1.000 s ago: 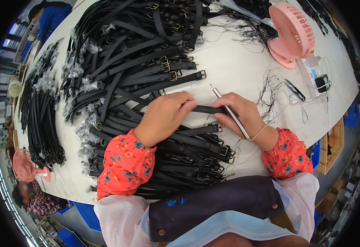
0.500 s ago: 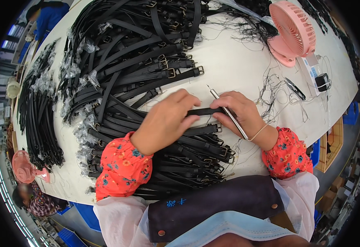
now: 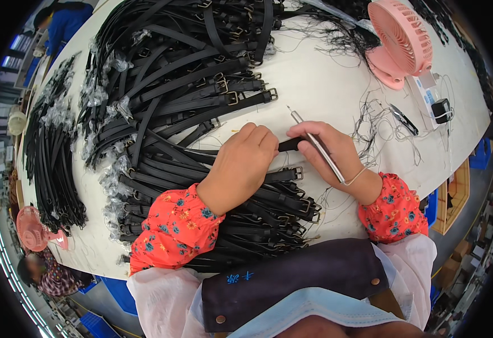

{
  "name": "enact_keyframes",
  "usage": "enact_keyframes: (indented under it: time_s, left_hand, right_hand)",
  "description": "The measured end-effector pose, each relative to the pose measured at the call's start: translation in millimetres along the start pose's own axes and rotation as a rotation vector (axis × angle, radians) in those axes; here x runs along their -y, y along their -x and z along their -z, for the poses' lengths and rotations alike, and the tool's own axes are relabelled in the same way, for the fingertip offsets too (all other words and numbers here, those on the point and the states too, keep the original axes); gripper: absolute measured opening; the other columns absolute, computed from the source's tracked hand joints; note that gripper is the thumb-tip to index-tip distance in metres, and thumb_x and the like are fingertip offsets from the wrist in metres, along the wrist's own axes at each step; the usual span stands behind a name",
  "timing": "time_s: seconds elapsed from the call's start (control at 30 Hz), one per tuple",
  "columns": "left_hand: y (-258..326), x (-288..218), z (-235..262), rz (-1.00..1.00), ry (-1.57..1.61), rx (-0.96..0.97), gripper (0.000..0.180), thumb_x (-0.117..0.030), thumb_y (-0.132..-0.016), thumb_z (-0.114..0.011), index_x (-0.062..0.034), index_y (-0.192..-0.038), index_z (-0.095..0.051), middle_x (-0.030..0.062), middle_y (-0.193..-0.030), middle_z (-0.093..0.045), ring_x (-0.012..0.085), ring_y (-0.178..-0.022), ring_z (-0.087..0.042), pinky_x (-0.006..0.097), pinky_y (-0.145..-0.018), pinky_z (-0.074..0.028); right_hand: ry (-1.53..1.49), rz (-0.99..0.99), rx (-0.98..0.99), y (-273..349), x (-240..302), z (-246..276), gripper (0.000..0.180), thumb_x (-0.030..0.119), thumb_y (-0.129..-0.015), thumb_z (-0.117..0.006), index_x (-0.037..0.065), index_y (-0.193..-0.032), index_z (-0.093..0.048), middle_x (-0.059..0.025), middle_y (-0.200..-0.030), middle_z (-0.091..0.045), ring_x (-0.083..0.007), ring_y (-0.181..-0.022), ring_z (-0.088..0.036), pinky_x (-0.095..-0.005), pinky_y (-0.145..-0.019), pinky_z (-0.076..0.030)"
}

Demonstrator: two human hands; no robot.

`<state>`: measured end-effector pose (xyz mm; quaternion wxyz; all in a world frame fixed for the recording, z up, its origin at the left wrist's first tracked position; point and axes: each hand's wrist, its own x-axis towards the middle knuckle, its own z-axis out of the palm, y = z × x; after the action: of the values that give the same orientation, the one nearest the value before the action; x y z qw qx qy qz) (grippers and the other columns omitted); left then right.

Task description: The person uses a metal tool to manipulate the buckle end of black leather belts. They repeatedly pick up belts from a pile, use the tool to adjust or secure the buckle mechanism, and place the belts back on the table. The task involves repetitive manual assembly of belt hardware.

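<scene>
Between my hands runs one black belt (image 3: 289,145), pinched near its end. My left hand (image 3: 245,163) is closed on it, knuckles up, its fingertips partly hidden. The thumb and fingers of my right hand (image 3: 331,151) grip the belt a short way to the right. Tucked in that same right hand is a slim silver pen-like tool (image 3: 324,151) with a thin pointed tip, slanting up and left; a pale cord loops at the wrist. Under and beside my left hand lies a large heap of black belts (image 3: 269,217) with metal buckles.
A pink fan (image 3: 401,42) stands at the far right. Near it lie black thread snippers (image 3: 403,119), loose dark threads (image 3: 365,127) and a black plug adapter (image 3: 441,111). Another belt bundle (image 3: 58,174) rests at the left, by a second pink fan (image 3: 32,228). Two other people are beyond the table.
My left hand has moved right and closed on the belt, close to my right hand. My right hand has shifted slightly, with the silver tool still in it.
</scene>
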<state>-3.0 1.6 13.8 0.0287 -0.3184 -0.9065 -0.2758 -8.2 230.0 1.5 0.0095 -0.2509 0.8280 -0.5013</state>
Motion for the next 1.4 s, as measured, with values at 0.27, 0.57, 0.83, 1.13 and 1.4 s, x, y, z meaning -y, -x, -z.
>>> enact_keyframes:
  time_s: [0.27,0.57,0.83,1.13,1.4]
  left_hand:
    - [2,3,-5,-0.016,0.072,-0.072,0.016,-0.001,-0.087,-0.071,-0.0018,-0.099,-0.061,0.0122,-0.094,-0.062,0.0349,-0.090,-0.059,0.044,-0.077,-0.049]
    - [4,-3,-6,0.040,-0.015,-0.060,0.008,0.001,-0.082,-0.071,-0.0022,-0.088,-0.066,0.0097,-0.089,-0.060,0.0313,-0.084,-0.059,0.042,-0.072,-0.051]
    - [-7,-3,-3,0.112,0.142,-0.038,0.009,0.004,-0.080,-0.068,-0.0011,-0.087,-0.064,0.0125,-0.089,-0.062,0.0349,-0.087,-0.057,0.044,-0.074,-0.047]
    - [-8,-4,-5,0.057,0.142,-0.065,0.011,0.000,-0.086,-0.067,-0.0014,-0.094,-0.060,0.0146,-0.088,-0.063,0.0361,-0.086,-0.058,0.045,-0.074,-0.047]
    - [-6,5,-7,0.085,0.220,-0.050,0.009,-0.003,-0.091,-0.065,-0.0034,-0.096,-0.058,0.0118,-0.083,-0.062,0.0337,-0.082,-0.058,0.043,-0.072,-0.047]
  right_hand:
    - [-0.409,-0.149,-0.030,-1,7,9,0.030,0.019,-0.109,-0.052,0.001,-0.132,-0.054,-0.0123,-0.114,-0.072,-0.0164,-0.104,-0.069,-0.0291,-0.093,-0.054]
    - [-0.436,-0.193,-0.006,-1,8,2,0.029,0.017,-0.108,-0.052,0.001,-0.132,-0.055,-0.0113,-0.113,-0.072,-0.0148,-0.102,-0.069,-0.0277,-0.092,-0.054]
    - [-0.378,-0.086,0.008,-1,-1,1,0.027,0.013,-0.107,-0.052,0.004,-0.132,-0.054,-0.0096,-0.106,-0.071,-0.0132,-0.091,-0.072,-0.0268,-0.081,-0.056]
    - [-0.644,-0.245,-0.033,0,3,8,0.032,0.023,-0.110,-0.048,-0.001,-0.131,-0.054,-0.0084,-0.105,-0.070,-0.0128,-0.083,-0.069,-0.0262,-0.080,-0.054]
    - [-0.542,-0.367,0.065,-2,12,17,0.050,0.031,-0.110,-0.048,-0.006,-0.086,-0.069,-0.0086,-0.094,-0.068,-0.0131,-0.070,-0.065,-0.0274,-0.071,-0.053]
